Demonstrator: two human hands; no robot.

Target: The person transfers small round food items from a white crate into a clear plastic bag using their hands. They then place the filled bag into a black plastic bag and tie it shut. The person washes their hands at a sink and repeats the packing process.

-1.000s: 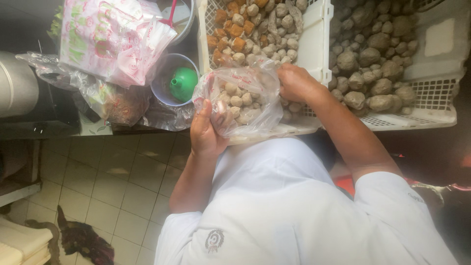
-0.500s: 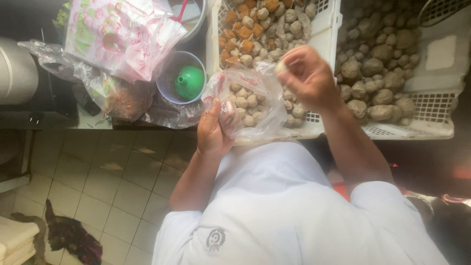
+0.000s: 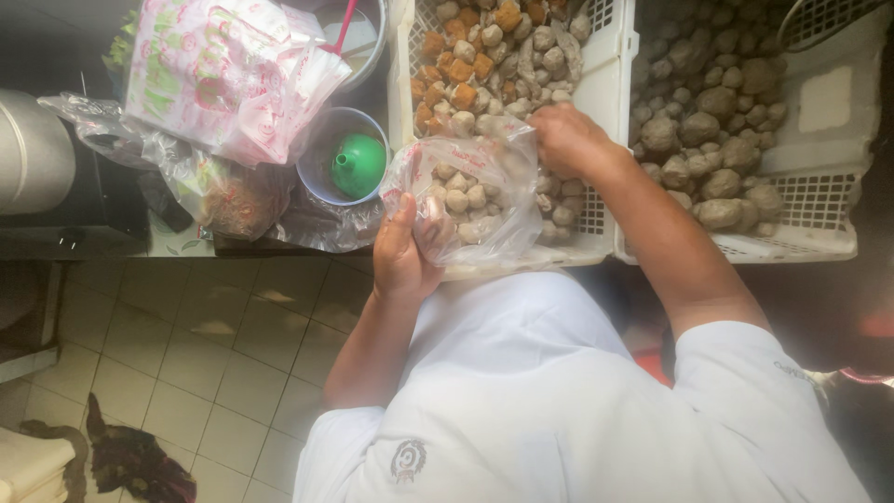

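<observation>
Seen from the head camera, the left hand (image 3: 402, 256) grips the near edge of a clear plastic bag (image 3: 470, 196), thumb and fingers pinched on the film so the mouth stays up and open; the bag, already part full of pale round balls, sits against the front rim of the left white crate (image 3: 605, 102). The right hand (image 3: 568, 140) is at the far side of the bag's mouth, just over that crate's pale and orange pieces; its fingers curl downward, but whether they close on anything I cannot tell, since they are turned away from the camera. Beside that crate, on its right, a second white crate (image 3: 819, 214) holds darker, larger balls. To the left of the bag stands a small tub with a green funnel (image 3: 358, 163), and further left lies a pink printed bag (image 3: 223, 74).
</observation>
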